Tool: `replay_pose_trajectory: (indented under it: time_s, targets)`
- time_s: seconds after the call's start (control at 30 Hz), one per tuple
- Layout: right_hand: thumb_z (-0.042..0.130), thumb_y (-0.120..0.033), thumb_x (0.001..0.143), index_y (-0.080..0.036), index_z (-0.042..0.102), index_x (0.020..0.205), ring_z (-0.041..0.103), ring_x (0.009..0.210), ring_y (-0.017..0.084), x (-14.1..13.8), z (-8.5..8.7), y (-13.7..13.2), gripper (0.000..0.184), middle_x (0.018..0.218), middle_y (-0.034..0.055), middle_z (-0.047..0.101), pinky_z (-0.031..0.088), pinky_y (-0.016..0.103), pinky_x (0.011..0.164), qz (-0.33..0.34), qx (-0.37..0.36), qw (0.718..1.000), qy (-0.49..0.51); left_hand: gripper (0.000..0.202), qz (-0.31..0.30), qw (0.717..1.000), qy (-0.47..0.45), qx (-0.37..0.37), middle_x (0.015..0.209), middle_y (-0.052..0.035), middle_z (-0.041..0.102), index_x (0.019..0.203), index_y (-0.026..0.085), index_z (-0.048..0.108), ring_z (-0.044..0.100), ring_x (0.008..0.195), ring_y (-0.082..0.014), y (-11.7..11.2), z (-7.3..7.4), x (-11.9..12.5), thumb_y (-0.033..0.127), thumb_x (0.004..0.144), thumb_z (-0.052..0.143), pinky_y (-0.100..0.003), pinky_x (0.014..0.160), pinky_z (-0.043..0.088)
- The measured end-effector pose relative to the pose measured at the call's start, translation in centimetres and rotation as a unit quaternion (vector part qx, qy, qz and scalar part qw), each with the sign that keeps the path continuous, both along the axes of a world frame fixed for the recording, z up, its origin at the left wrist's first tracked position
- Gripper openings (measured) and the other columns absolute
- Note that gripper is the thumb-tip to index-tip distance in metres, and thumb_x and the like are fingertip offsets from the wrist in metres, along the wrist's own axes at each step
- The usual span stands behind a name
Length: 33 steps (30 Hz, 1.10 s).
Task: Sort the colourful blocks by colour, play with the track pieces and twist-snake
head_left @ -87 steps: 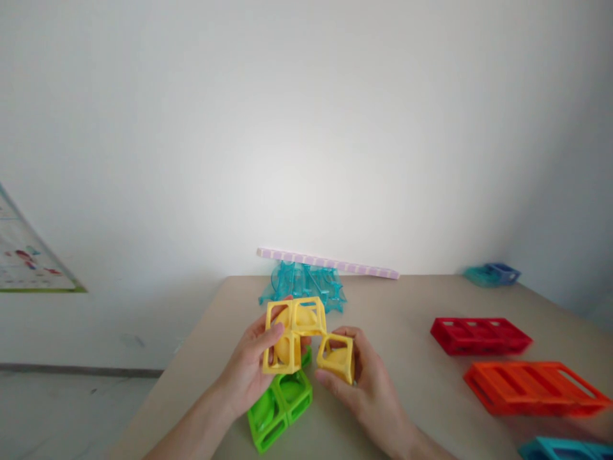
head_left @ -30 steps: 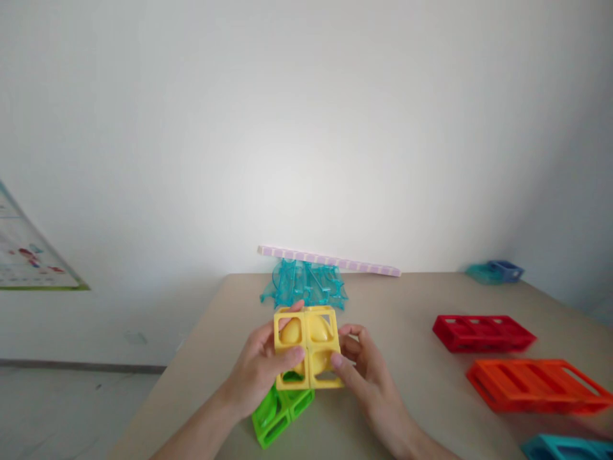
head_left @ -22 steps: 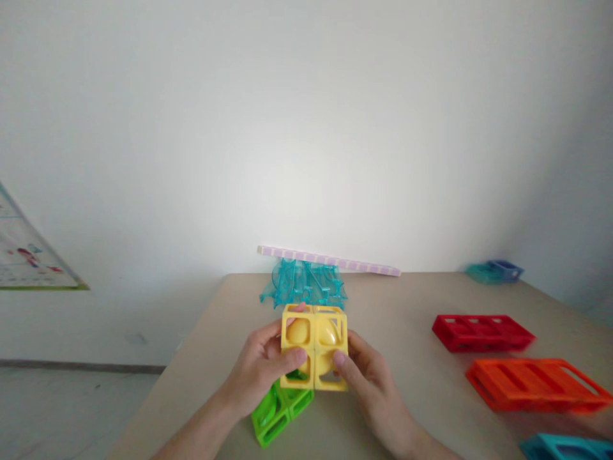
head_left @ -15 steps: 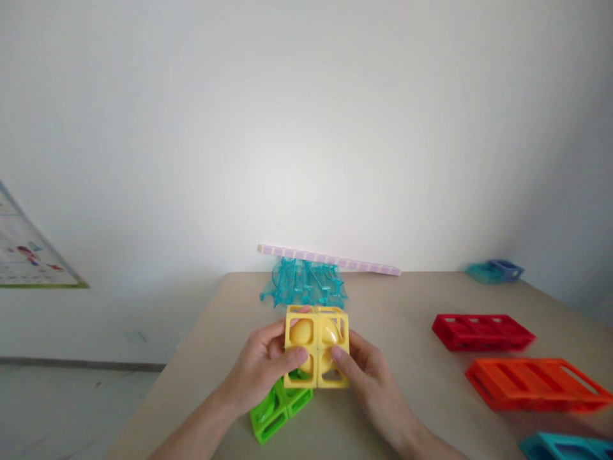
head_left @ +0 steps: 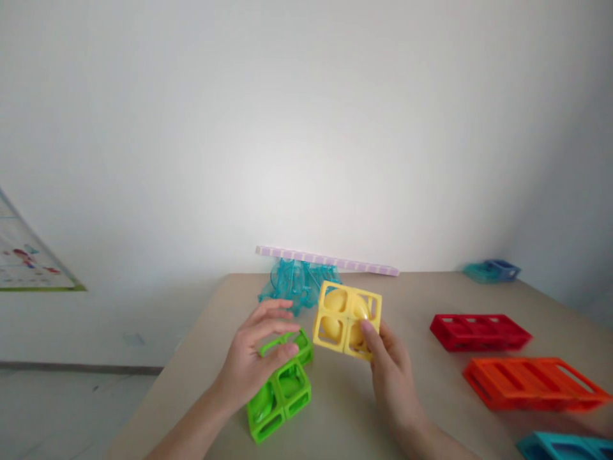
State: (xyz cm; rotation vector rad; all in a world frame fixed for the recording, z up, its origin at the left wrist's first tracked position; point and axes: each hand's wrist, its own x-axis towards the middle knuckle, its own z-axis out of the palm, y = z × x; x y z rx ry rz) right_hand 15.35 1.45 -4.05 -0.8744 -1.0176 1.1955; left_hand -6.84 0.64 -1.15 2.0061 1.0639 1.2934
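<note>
My right hand (head_left: pixel 390 367) grips a yellow block of joined open cubes (head_left: pixel 347 318) by its lower right corner and holds it tilted above the table. My left hand (head_left: pixel 256 358) hovers with fingers spread and holds nothing. It is just over a green block of joined open cubes (head_left: pixel 280 393) that lies on the beige table (head_left: pixel 345 415). The yellow block sits to the right of the left hand, apart from it.
A clear teal plastic pile (head_left: pixel 292 284) and a pale purple strip (head_left: pixel 330 260) lie at the table's far edge. A red frame (head_left: pixel 479 332), an orange frame (head_left: pixel 531 383) and a teal frame (head_left: pixel 560 447) lie on the right. Small blue and teal pieces (head_left: pixel 493 271) sit far right.
My left hand let go of the yellow block and opened over the green block. My right hand carried the yellow block up and to the right, tilting it.
</note>
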Motion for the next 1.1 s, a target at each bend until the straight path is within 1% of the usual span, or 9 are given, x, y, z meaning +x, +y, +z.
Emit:
replay_pose_trajectory:
  time_s: [0.13,0.27,0.37,0.53,0.6,0.67,0.77,0.83,1.1]
  targets:
    - [0.065,-0.049,0.083,-0.02,0.064,0.106,0.066,0.092,0.024,0.5,-1.3,1.2,0.038,0.1,0.0049,0.072,0.052,0.03,0.076,-0.05,-0.02,0.998,0.027,0.08,-0.024,0.973,0.227,-0.046,0.142,-0.0105,0.044,0.136,0.026,0.052,0.042,0.132,-0.0327,-0.6,0.3,-0.2,0.031,0.062,0.082,-0.045,0.113,0.035]
    - [0.068,-0.046,0.079,-0.018,0.065,0.104,0.066,0.093,0.025,0.2,-1.4,0.8,0.038,0.101,0.0062,0.072,0.053,0.031,0.077,-0.014,-0.022,1.0,0.012,0.067,-0.05,0.942,0.325,-0.064,0.145,-0.0069,0.042,0.128,0.027,0.058,0.042,0.134,-0.0304,-1.1,1.0,-0.5,0.013,0.063,0.068,-0.042,0.114,0.033]
    - [0.069,-0.045,0.077,-0.017,0.066,0.1,0.066,0.092,0.027,0.0,-0.5,0.2,0.037,0.101,0.0081,0.072,0.053,0.034,0.078,0.033,-0.019,0.999,-0.012,0.062,-0.018,0.936,0.349,-0.049,0.14,-0.0062,0.047,0.114,0.027,0.063,0.043,0.132,-0.0309,-0.8,1.4,-1.3,0.003,0.057,0.058,-0.046,0.113,0.033]
    - [0.068,-0.041,0.081,-0.017,0.061,0.105,0.065,0.096,0.026,-0.4,-0.1,-0.2,0.035,0.106,0.0101,0.07,0.052,0.038,0.085,0.166,-0.011,0.985,-0.044,0.038,0.085,0.934,0.344,-0.04,0.129,-0.011,0.054,0.09,0.02,0.064,0.049,0.127,-0.0327,0.4,0.9,-2.3,0.0,0.061,0.05,-0.053,0.108,0.036]
    - [0.069,-0.038,0.081,-0.017,0.059,0.107,0.065,0.095,0.025,-0.4,-0.5,-0.1,0.035,0.107,0.0104,0.069,0.052,0.039,0.085,0.213,-0.001,0.975,-0.055,0.045,0.101,0.949,0.299,-0.024,0.131,-0.0118,0.053,0.099,0.02,0.063,0.048,0.128,-0.0314,0.6,0.7,-2.3,-0.002,0.063,0.048,-0.052,0.11,0.034]
    - [0.067,-0.032,0.081,-0.017,0.058,0.109,0.065,0.096,0.025,-0.3,-0.8,0.0,0.033,0.108,0.01,0.068,0.051,0.039,0.086,0.237,0.015,0.968,-0.079,0.058,0.06,0.974,0.219,0.013,0.139,-0.0114,0.048,0.121,0.021,0.055,0.045,0.132,-0.0292,0.3,0.4,-1.9,-0.001,0.067,0.048,-0.049,0.113,0.032]
    - [0.068,-0.022,0.076,-0.018,0.059,0.11,0.061,0.1,0.027,0.3,-0.8,0.2,0.035,0.108,0.0091,0.066,0.048,0.042,0.09,0.208,0.055,0.954,-0.21,0.065,-0.045,0.991,0.119,0.051,0.147,-0.0108,0.041,0.14,0.024,0.039,0.038,0.138,-0.0276,-0.5,-0.1,-0.8,0.006,0.078,0.05,-0.045,0.115,0.03]
    - [0.069,-0.018,0.072,-0.019,0.061,0.11,0.059,0.104,0.028,0.8,-0.6,0.3,0.039,0.11,0.0094,0.064,0.045,0.044,0.094,0.173,0.086,0.93,-0.312,0.067,-0.072,0.99,0.113,0.043,0.148,-0.0112,0.039,0.142,0.025,0.034,0.035,0.139,-0.0283,-0.9,-0.7,0.1,0.009,0.08,0.053,-0.045,0.116,0.029]
    - [0.065,-0.016,0.074,-0.02,0.058,0.113,0.058,0.101,0.028,1.1,0.1,0.3,0.04,0.107,0.0095,0.064,0.044,0.043,0.092,0.166,0.125,0.885,-0.417,0.051,-0.045,0.992,0.121,-0.014,0.127,-0.0085,0.053,0.126,0.027,0.053,0.052,0.12,-0.0247,-0.3,-1.4,1.1,0.02,0.078,0.069,-0.038,0.105,0.04]
